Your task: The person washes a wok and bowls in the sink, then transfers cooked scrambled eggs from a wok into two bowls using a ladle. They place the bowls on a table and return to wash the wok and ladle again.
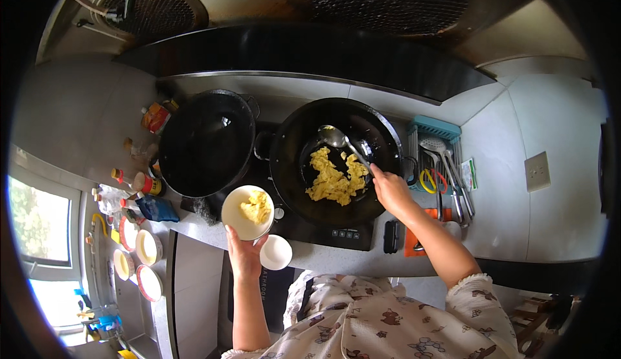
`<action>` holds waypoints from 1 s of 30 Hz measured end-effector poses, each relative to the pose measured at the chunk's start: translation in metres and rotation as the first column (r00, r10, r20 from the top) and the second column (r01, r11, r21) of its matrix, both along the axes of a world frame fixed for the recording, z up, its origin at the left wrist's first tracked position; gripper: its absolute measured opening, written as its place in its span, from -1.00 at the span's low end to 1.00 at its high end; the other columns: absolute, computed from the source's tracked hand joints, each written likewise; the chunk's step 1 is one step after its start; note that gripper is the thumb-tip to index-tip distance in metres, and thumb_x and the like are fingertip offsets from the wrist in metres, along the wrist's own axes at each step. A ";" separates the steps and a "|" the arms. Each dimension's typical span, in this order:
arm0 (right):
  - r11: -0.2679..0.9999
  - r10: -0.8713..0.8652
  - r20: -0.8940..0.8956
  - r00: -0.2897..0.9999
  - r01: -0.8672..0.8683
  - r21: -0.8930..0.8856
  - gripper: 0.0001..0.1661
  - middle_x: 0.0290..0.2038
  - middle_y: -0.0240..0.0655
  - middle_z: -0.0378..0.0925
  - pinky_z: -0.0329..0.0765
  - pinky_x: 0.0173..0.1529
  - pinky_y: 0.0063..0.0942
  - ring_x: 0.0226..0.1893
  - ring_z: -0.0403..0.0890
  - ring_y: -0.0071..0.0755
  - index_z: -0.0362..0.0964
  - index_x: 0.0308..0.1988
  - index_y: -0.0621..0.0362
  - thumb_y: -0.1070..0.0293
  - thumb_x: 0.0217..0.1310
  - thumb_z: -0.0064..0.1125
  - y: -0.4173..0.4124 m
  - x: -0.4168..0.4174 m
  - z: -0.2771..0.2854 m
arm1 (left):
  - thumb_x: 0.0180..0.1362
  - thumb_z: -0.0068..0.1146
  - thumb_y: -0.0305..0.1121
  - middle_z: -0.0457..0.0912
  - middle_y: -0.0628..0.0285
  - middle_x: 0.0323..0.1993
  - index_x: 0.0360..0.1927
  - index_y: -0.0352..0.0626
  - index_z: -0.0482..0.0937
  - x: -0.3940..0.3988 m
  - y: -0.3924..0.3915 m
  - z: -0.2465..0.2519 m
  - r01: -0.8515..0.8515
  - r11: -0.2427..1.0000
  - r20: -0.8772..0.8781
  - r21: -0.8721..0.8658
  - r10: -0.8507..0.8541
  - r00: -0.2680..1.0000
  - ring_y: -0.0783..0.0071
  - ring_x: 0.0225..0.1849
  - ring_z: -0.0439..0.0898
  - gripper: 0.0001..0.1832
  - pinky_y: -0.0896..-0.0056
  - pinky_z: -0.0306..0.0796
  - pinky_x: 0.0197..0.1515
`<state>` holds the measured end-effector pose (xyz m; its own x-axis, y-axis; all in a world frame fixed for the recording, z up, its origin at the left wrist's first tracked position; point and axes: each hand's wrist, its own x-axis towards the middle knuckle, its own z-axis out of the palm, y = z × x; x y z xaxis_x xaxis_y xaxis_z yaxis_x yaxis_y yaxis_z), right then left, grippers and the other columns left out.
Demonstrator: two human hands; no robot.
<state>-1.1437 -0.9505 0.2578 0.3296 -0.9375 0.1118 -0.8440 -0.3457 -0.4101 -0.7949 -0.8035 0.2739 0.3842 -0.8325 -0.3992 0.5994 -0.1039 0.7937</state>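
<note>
My left hand [244, 252] grips a white bowl [232, 213] by its near side, in front of the hob. A clump of scrambled egg [257, 207] lies inside that bowl. In my right hand [390, 190] is the handle of a metal ladle [333, 136], whose head rests in the right-hand black wok [291, 184]. More scrambled egg [331, 179] sits in the wok's bottom, just below the ladle head. Close to my left hand, a second white bowl [276, 252] stands at the counter's front edge; it looks empty.
Left of the cooking wok stands another black wok [206, 140]. Bottles and packets [150, 184] line the left side. A teal rack [435, 127] with utensils and scissors [428, 181] is on the right. Several bowls [148, 247] stand near the sink, and the range hood [310, 51] hangs above.
</note>
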 end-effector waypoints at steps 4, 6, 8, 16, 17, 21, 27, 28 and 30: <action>0.966 0.050 0.371 0.927 -0.139 0.218 -0.62 -0.41 0.04 0.60 0.49 -0.39 -0.20 -0.52 0.60 0.04 0.43 0.04 0.30 0.47 0.22 0.09 0.023 0.014 0.001 | 0.33 -0.15 0.20 0.33 0.18 0.30 0.39 -0.01 0.10 0.017 0.022 -0.010 -0.032 0.999 0.009 -0.012 0.032 0.999 0.20 0.21 0.47 -0.28 0.15 0.54 0.02; 0.870 -0.078 0.500 0.863 -0.186 0.457 -0.62 -0.48 -0.12 0.57 0.39 -0.53 -0.37 -0.64 0.52 -0.26 0.42 0.08 0.29 0.46 0.27 0.07 0.033 0.013 0.008 | 0.34 -0.16 0.18 0.34 0.19 0.29 0.39 -0.01 0.10 0.019 0.027 -0.012 -0.045 0.999 0.008 -0.012 0.045 0.999 0.20 0.20 0.48 -0.30 0.14 0.54 0.02; 0.549 -0.379 0.490 0.785 -0.235 0.802 -0.62 -0.54 -0.32 0.49 0.26 -0.62 -0.55 -0.70 0.38 -0.58 0.40 0.11 0.29 0.46 0.31 0.03 0.042 0.012 0.028 | 0.36 -0.17 0.15 0.34 0.20 0.29 0.39 -0.01 0.10 0.016 0.028 -0.012 -0.056 0.998 0.006 -0.009 0.057 0.998 0.21 0.20 0.48 -0.32 0.14 0.54 0.03; 0.220 -0.793 0.447 0.414 -0.490 0.844 -0.60 -0.48 -0.40 0.38 0.12 -0.67 -0.77 -0.71 0.18 -0.79 0.33 0.17 0.26 0.47 0.37 -0.01 0.068 -0.007 0.044 | 0.43 -0.23 0.01 0.36 0.18 0.23 0.36 0.01 0.12 -0.005 0.004 0.002 0.012 0.999 0.122 0.044 -0.017 0.992 0.25 0.16 0.50 -0.46 0.18 0.58 -0.02; 0.274 -0.769 0.488 0.413 -0.477 0.835 -0.60 -0.48 -0.40 0.38 0.12 -0.67 -0.77 -0.71 0.18 -0.79 0.32 0.18 0.25 0.47 0.37 -0.02 0.070 -0.009 0.052 | 0.42 -0.19 -0.02 0.35 0.17 0.22 0.36 0.00 0.12 -0.008 -0.001 0.004 0.037 0.999 0.121 0.037 -0.041 0.992 0.26 0.17 0.48 -0.46 0.20 0.59 -0.04; 0.479 -0.612 0.625 0.484 -0.402 0.780 -0.54 -0.51 -0.43 0.35 0.10 -0.67 -0.75 -0.69 0.17 -0.79 0.27 0.25 0.21 0.49 0.39 -0.05 0.079 -0.003 0.110 | 0.37 -0.06 -0.04 0.29 0.16 0.24 0.37 -0.03 0.05 -0.023 -0.019 0.008 0.084 0.996 0.237 0.015 -0.085 0.968 0.31 0.18 0.44 -0.38 0.20 0.59 -0.07; 0.905 0.017 0.512 0.859 -0.231 0.358 -0.40 -0.56 -0.40 0.42 0.41 -0.51 -0.53 -0.59 0.41 -0.65 0.22 0.28 0.26 0.47 0.28 0.11 0.111 0.011 0.144 | 0.36 -0.04 -0.03 0.32 0.21 0.21 0.35 -0.04 0.07 -0.066 -0.059 0.020 0.134 0.988 0.177 -0.073 -0.120 0.977 0.36 0.14 0.46 -0.39 0.23 0.58 -0.04; 0.961 0.173 0.392 0.904 -0.242 0.134 -0.39 -0.56 -0.36 0.42 0.43 -0.51 -0.49 -0.60 0.43 -0.56 0.23 0.27 0.25 0.48 0.24 0.13 0.115 0.012 0.139 | 0.36 -0.03 -0.02 0.32 0.22 0.22 0.35 -0.04 0.07 -0.073 -0.065 0.023 0.138 0.986 0.147 -0.094 -0.124 0.981 0.37 0.16 0.45 -0.38 0.24 0.57 -0.03; 0.955 0.272 0.051 0.961 -0.263 -0.136 -0.35 -0.56 -0.32 0.41 0.46 -0.51 -0.36 -0.62 0.45 -0.31 0.26 0.26 0.22 0.50 0.17 0.19 0.128 0.013 0.136 | 0.36 -0.04 -0.01 0.31 0.23 0.24 0.35 -0.03 0.06 -0.078 -0.073 0.025 0.125 0.983 0.073 -0.134 -0.116 0.991 0.37 0.19 0.43 -0.38 0.24 0.57 -0.02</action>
<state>-1.1303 -0.8227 0.3941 0.5537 -0.7929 0.2544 -0.6852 -0.6074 -0.4018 -0.8729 -0.8763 0.2991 0.2991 -0.9196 -0.2545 0.5360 -0.0587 0.8422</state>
